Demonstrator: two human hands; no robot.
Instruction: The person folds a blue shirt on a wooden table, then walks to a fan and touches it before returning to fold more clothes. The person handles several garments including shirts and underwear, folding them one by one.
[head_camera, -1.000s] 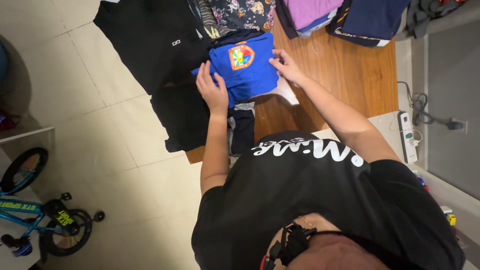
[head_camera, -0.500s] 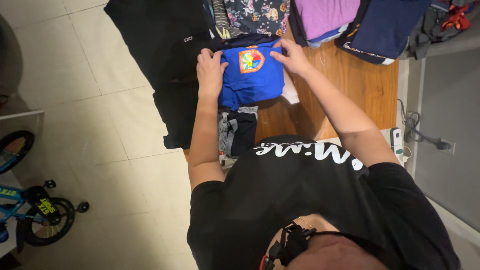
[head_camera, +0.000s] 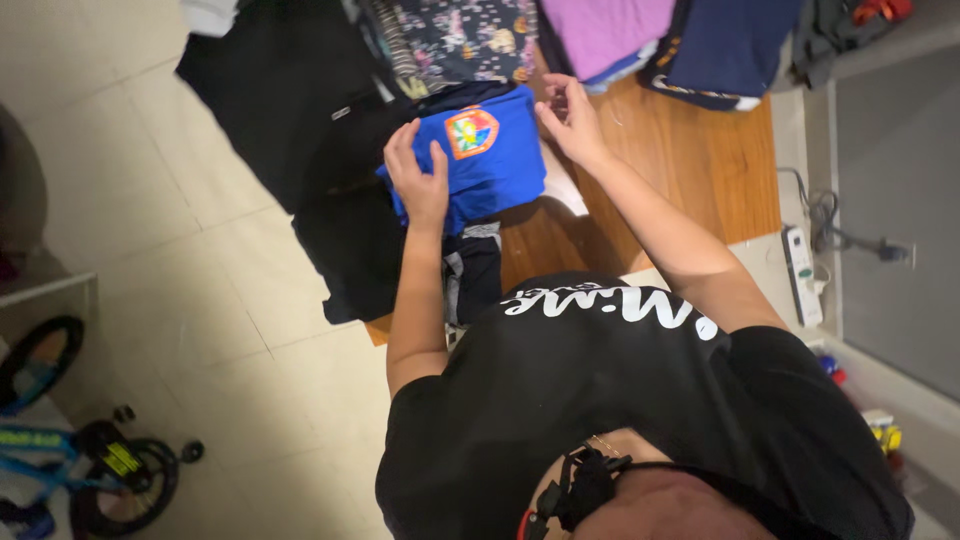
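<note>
A folded blue shirt (head_camera: 495, 165) with a colourful shield patch lies on top of dark clothes at the left end of a wooden table (head_camera: 690, 170). My left hand (head_camera: 417, 180) lies flat on the shirt's left edge, fingers spread, pressing it down. To the right of the shirt, my right hand (head_camera: 568, 115) hovers just off its upper right corner with the fingers curled and apart, holding nothing. A black garment (head_camera: 290, 90) hangs over the table's left side, beside my left hand.
Along the table's far edge lie a floral garment (head_camera: 460, 35), a folded purple piece (head_camera: 605, 30) and a navy piece (head_camera: 730, 45). A white power strip (head_camera: 803, 275) with cables sits to the right. A small blue bicycle (head_camera: 85, 460) stands on the tiled floor at lower left.
My right hand has lifted off the blue shirt's upper right corner and moved slightly right. My left hand stays on the shirt's left edge. The camera view has shifted.
</note>
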